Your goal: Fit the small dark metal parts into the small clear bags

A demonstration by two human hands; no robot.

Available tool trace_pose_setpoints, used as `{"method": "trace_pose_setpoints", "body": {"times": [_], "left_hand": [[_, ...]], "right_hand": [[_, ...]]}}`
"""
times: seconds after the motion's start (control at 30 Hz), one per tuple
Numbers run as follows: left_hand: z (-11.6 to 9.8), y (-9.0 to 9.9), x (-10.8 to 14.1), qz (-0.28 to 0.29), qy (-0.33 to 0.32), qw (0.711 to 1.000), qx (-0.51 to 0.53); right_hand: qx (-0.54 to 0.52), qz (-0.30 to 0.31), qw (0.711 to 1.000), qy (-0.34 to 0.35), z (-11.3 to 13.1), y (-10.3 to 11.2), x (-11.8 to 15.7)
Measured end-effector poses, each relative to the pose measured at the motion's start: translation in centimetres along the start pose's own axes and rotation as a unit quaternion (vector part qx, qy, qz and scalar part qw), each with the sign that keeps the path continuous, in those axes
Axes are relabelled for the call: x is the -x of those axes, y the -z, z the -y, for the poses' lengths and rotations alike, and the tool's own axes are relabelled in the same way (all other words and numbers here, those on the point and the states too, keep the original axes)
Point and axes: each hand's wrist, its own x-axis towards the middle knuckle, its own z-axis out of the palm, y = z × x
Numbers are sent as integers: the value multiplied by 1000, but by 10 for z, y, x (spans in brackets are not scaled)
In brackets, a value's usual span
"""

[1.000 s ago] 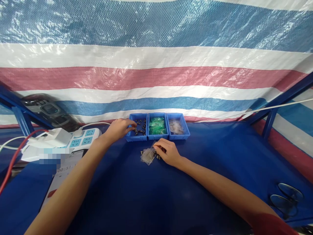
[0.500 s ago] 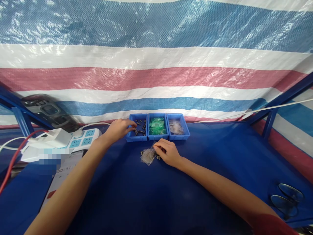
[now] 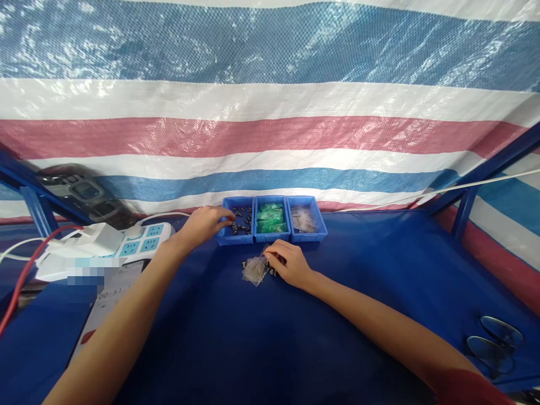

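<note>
My left hand (image 3: 207,223) reaches over the left wall of the left blue bin (image 3: 238,239), its fingers closed at the small dark metal screws (image 3: 241,228) inside; what they pinch is too small to make out. Green packets (image 3: 270,217) fill the middle bin, and clear packets (image 3: 303,219) lie in the right one. In front of the bins, my right hand (image 3: 289,262) is closed in a pinch at the edge of a small pile of clear plastic bags (image 3: 255,270). A few small metal pieces show beside and under that hand. What its fingertips grip is hidden.
At the left are a white power strip (image 3: 151,244) with plugs and cables, and a phone (image 3: 110,304) showing a timer. Glasses (image 3: 491,351) lie at the lower right of the blue table (image 3: 337,349). A striped sheet (image 3: 270,135) hangs behind.
</note>
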Motion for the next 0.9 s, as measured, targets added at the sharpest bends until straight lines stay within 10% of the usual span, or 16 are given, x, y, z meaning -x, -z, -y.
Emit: {"method": "trace_pose_setpoints", "body": {"times": [0.9], "left_hand": [[-1,1,1,5,-5,1000,-17]], "right_hand": [[-5,-5,1000,3,-1,0,0]]}}
